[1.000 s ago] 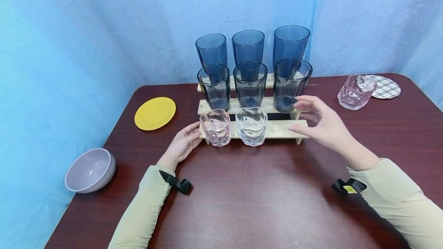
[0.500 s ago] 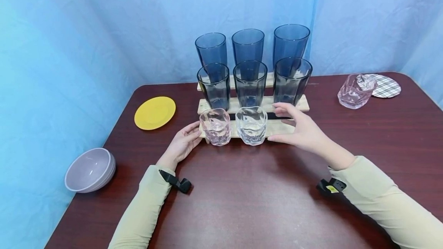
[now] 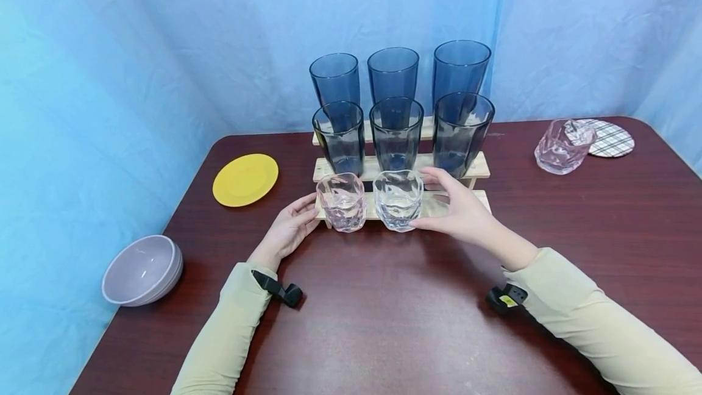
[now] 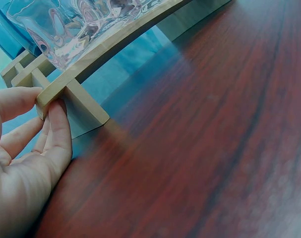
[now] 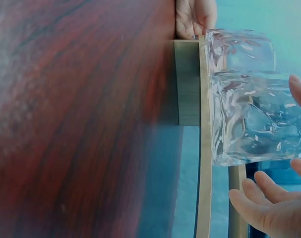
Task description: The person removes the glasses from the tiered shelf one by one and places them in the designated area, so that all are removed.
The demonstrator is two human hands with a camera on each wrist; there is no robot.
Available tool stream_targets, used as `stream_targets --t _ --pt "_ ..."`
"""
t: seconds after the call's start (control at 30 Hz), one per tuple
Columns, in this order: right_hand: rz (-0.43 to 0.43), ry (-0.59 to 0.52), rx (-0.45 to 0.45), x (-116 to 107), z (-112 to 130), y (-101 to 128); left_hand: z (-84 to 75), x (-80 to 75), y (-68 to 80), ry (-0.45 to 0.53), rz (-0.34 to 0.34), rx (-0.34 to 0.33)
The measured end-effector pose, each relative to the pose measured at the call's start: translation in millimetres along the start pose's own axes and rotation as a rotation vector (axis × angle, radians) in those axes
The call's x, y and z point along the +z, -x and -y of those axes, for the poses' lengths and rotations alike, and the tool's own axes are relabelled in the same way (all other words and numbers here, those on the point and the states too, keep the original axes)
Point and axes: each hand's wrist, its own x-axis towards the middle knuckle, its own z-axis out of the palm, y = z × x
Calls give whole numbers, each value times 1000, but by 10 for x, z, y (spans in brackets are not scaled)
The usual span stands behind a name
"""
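A three-step wooden rack (image 3: 479,166) stands on the table. My left hand (image 3: 290,227) pinches the left end of its lowest step, thumb on top and fingers beneath, as the left wrist view shows. On that step stand a pink glass (image 3: 342,205) and, right of it, a clear wavy glass (image 3: 398,205). My right hand (image 3: 460,212) is at the clear glass's right side, thumb in front and fingers behind. In the right wrist view its fingers (image 5: 262,196) are spread, with a gap to the clear glass.
Tall blue-grey glasses (image 3: 397,133) fill the upper two steps. A yellow plate (image 3: 245,180) and a lilac bowl (image 3: 142,270) are at the left. Far right, another pink glass (image 3: 562,148) stands by a checked round coaster (image 3: 613,139). Blue curtains (image 3: 263,35) hang behind the table.
My right hand has moved left from the right end of the lowest step to the clear glass. The left hand keeps its hold on the rack; the glasses stand where they were.
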Motion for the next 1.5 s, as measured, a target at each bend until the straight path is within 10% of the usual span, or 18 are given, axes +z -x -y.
stream_targets --t 1.5 --pt "-63 -35 87 351 -45 -150 -11 7 10 2 -1 -8"
